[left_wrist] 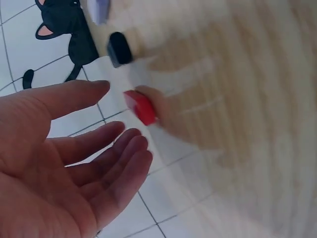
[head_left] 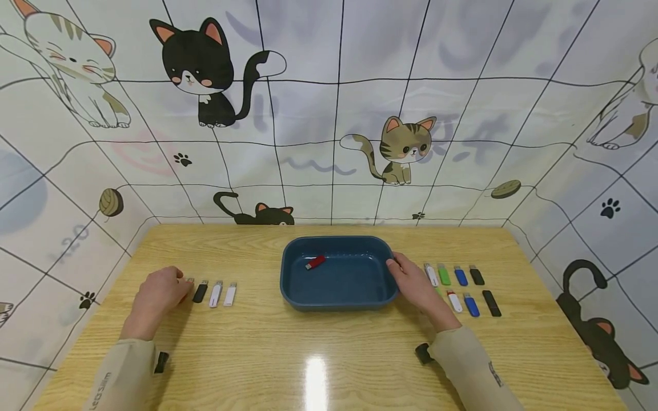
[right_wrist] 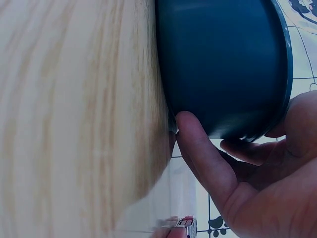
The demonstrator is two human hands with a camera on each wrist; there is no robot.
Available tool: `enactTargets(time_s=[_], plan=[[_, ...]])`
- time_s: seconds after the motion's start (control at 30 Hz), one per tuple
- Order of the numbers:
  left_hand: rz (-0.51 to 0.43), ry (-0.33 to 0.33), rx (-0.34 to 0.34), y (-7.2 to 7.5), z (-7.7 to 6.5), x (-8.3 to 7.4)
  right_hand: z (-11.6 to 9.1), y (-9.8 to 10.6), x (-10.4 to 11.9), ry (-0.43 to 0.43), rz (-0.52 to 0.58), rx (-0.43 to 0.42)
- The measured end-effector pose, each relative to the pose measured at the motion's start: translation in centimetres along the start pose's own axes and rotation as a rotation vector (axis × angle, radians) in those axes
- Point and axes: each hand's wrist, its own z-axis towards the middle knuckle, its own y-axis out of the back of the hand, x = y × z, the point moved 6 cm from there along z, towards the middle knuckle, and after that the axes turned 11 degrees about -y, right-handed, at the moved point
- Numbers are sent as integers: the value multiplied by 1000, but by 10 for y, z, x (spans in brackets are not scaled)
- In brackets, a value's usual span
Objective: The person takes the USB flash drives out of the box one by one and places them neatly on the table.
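Note:
My left hand (head_left: 160, 292) hovers at the left end of a short row of USB sticks. In the left wrist view its thumb and fingers are spread just short of a red USB stick (left_wrist: 141, 106), with a black USB stick (left_wrist: 119, 49) beyond it. My right hand (head_left: 415, 281) grips the right end of a dark blue plastic bin (head_left: 336, 305), thumb at the rim and fingers along the outer wall (right_wrist: 223, 64). Inside the bin lies one red USB stick (head_left: 316, 262).
Beside the left hand lie a black stick (head_left: 200, 291) and two white sticks (head_left: 230, 294). Right of the bin, several USB sticks form two rows, including a green one (head_left: 444, 274), a blue one (head_left: 471, 305) and a black one (head_left: 491, 303). A cat-print cloth (head_left: 308, 165) surrounds the wooden table (head_left: 247, 354).

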Motion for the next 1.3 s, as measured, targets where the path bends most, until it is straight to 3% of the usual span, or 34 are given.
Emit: enactTargets(time_s=[0.13,0.53,0.97,1.3], plan=[[22,-48,-62,8,1,-14,-1,0,1,-2,3,1],[-49,-201,-269,33,0,-88,-2,0,1,12,4,1],[-86,-300,-324,38,5,-162,-1,1,0,15,-2,-12],[-116,-334,-281,28,19,-203,-2,1,3,5,1,-12]])
